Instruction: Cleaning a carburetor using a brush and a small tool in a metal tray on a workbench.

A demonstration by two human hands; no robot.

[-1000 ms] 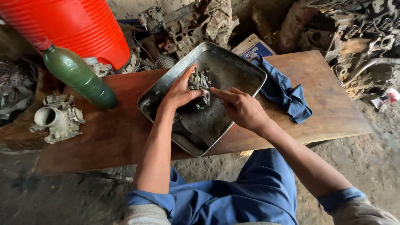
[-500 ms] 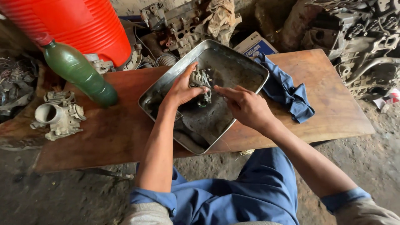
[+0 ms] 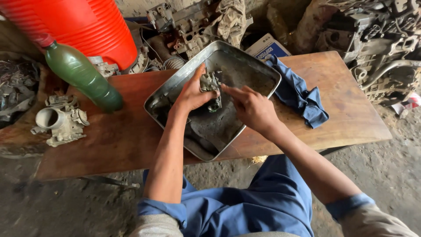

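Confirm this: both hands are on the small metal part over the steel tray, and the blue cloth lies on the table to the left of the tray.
One detail is wrong. In the head view the blue cloth lies to the right of the steel tray, not the left. The left hand and right hand are indeed on the small metal part over the tray.

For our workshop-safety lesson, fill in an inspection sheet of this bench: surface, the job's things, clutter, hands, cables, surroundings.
Surface: brown wooden table, worn and stained.
Job's things: small grimy metal part held over a dirty metal tray on the table.
Clutter: green bottle with a red cap, grey metal casting at the table's left end, crumpled blue cloth beside the tray.
Hands: left hand grips the part; right hand touches it with a fingertip.
Cables: nothing seen for certain.
Surroundings: red ribbed container, piled engine parts behind and to the right, a blue and white box, dirt floor.
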